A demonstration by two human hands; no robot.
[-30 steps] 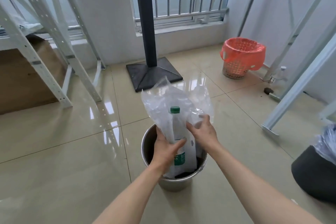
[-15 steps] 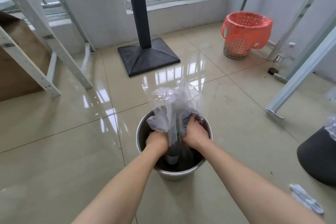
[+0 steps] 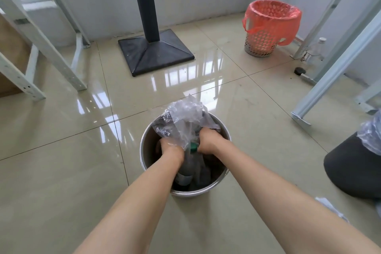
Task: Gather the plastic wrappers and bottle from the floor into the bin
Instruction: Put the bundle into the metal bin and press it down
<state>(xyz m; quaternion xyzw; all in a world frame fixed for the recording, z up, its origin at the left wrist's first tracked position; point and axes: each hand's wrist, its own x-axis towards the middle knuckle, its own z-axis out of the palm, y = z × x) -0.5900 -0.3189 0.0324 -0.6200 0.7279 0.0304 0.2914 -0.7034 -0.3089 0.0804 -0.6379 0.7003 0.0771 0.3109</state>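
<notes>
A round steel bin stands on the tiled floor in front of me. Both my hands reach down inside it. My left hand and my right hand are closed on a bunch of clear plastic wrappers, whose crumpled top sticks up above the bin's far rim. Between my hands the bottle with its green cap stands inside the bin, mostly below the rim. My fingertips are hidden by the plastic.
A black pole base lies ahead. An orange-lined basket stands far right, with a clear bottle by white frame legs. A dark bin with plastic is at the right edge, a white scrap near it. White shelving stands left.
My hands have pushed the wrappers and bottle deeper into the steel bin; one second ago the bundle stood high above the rim. The view has tilted further down.
</notes>
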